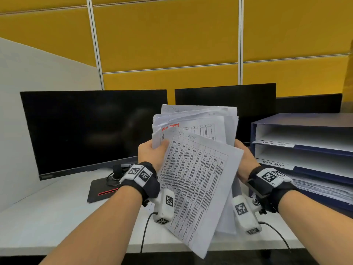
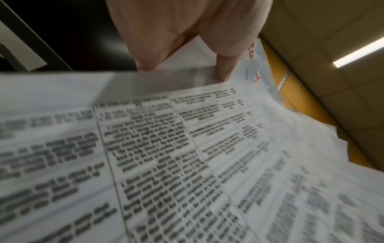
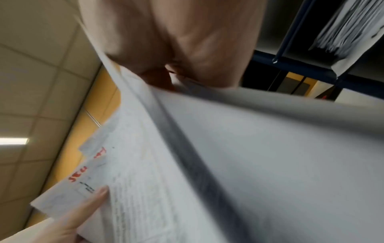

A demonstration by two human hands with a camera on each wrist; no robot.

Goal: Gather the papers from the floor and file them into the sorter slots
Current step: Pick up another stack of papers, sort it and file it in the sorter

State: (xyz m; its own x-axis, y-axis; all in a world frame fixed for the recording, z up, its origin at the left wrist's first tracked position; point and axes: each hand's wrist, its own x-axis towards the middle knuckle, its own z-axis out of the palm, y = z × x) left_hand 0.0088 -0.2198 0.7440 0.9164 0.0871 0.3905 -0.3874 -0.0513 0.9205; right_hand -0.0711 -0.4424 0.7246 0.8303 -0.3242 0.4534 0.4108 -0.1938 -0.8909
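Note:
I hold a thick stack of white papers [image 1: 196, 129] upright over the desk, between both hands. My left hand [image 1: 152, 153] grips its left edge, thumb on the front sheet [image 1: 194, 180], a printed table headed "SECURITY" that hangs down and forward. My right hand [image 1: 243, 155] grips the stack's right edge from behind. The left wrist view shows the printed sheet [image 2: 187, 156] close up under my left hand [image 2: 182, 32]. In the right wrist view my right hand [image 3: 176, 49] holds the stack [image 3: 249, 156]. The blue sorter [image 1: 303, 150] stands at the right, its slots labelled, one "ADMIN".
Two dark monitors [image 1: 91, 129] stand behind the papers on the white desk [image 1: 47, 217], one on a black base [image 1: 103, 190]. The sorter's lowest slot holds a pile of sheets [image 1: 321, 188]. Yellow partition panels [image 1: 168, 35] rise behind.

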